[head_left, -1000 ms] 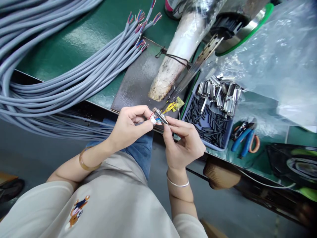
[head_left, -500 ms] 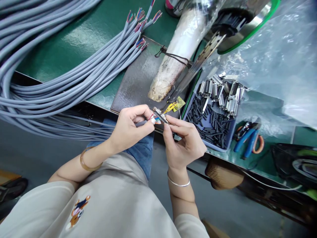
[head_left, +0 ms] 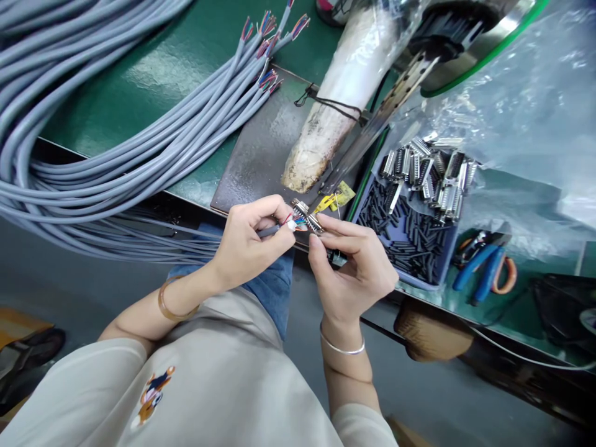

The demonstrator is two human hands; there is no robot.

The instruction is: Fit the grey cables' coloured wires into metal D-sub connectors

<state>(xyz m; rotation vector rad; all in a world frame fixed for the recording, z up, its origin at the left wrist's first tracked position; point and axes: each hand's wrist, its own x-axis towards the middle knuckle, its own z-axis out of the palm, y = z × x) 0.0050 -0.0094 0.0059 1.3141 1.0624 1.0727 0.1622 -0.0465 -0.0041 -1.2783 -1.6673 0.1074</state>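
My left hand (head_left: 254, 239) pinches the end of a grey cable (head_left: 268, 232), whose thin coloured wires (head_left: 302, 221) fan out toward a metal multi-pin connector (head_left: 307, 214). Finger and thumb of my right hand (head_left: 351, 261) are closed on the connector's right end. Right behind the connector is the tip of a soldering iron (head_left: 321, 203), its dark metal shaft (head_left: 356, 152) slanting down from the upper right. A yellow piece (head_left: 342, 195) lies beside the tip. Whether each wire touches a pin is too small to tell.
A thick bundle of grey cables (head_left: 153, 143) with stripped ends lies at left. A plastic-wrapped white tube (head_left: 321, 124) rests over a dark plate (head_left: 246, 161). At right are a bin (head_left: 435, 282) of black sleeves (head_left: 414, 242) and connectors (head_left: 431, 174), and blue-handled pliers (head_left: 487, 273).
The view has shifted slightly, so the bench things appear a little further right. Both hands keep their hold on the cable and the connector, with hardly any other visible movement.
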